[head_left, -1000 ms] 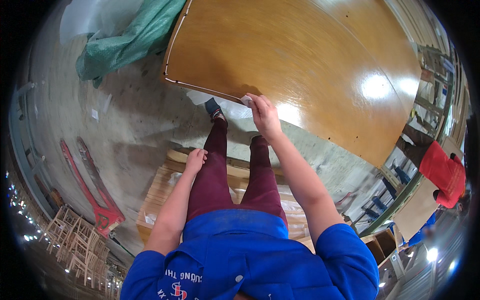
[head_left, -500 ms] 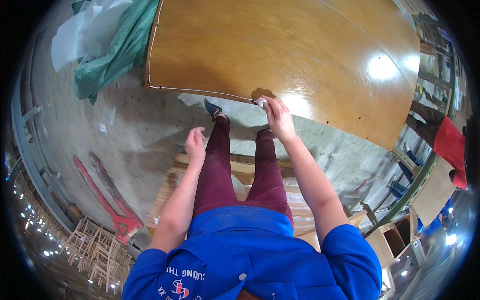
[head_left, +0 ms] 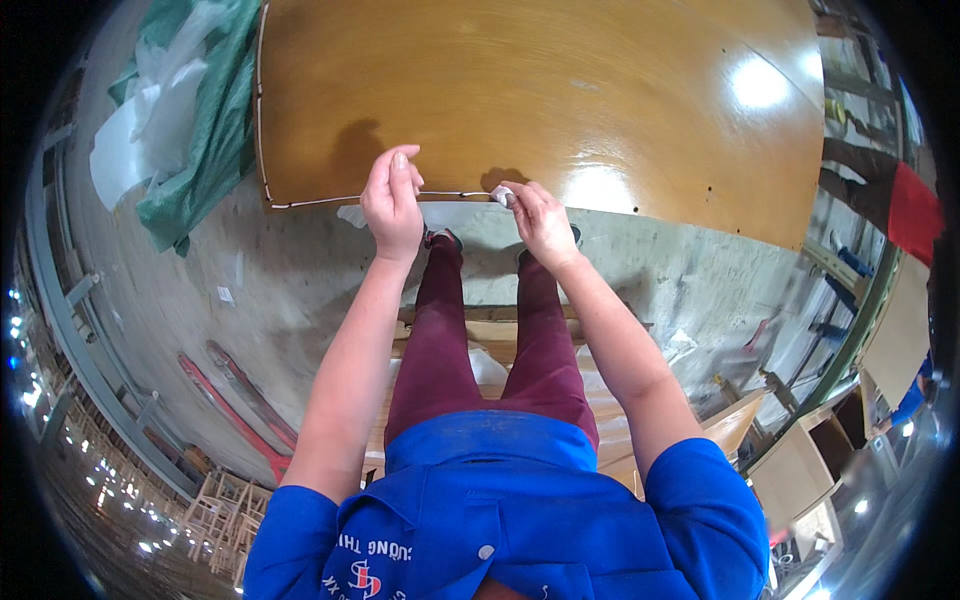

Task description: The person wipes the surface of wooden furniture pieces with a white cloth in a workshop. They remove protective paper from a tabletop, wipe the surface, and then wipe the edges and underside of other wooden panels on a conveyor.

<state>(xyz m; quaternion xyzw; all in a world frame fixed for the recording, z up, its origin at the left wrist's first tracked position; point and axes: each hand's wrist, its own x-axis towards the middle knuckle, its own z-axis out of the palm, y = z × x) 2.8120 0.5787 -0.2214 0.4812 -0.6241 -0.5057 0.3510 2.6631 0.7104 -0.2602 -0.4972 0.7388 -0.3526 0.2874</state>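
A large glossy brown wooden board (head_left: 500, 100) lies in front of me. A thin white cord (head_left: 330, 202) follows its left and near edges, passing small dark marks. My right hand (head_left: 545, 225) pinches a small white bundle (head_left: 502, 195) at the near edge, where the cord ends. What the bundle is made of is too small to tell. Further left, my left hand (head_left: 393, 208) is over the same edge, above the cord. It appears to hold nothing, with the index finger reaching out and the other fingers loosely bent.
Green sheeting (head_left: 195, 130) with white foam sheets (head_left: 125, 150) lies left of the board. Red pallet-truck forks (head_left: 235, 410) rest on the floor at left, near stacked wooden chair frames (head_left: 225, 520). A person in red (head_left: 915, 215) stands at right, beside wooden cabinets (head_left: 800, 470).
My left hand has come forward from beside my leg to the board's edge. My right hand stays on the white bundle, a little further left in view. The view has shifted slightly.
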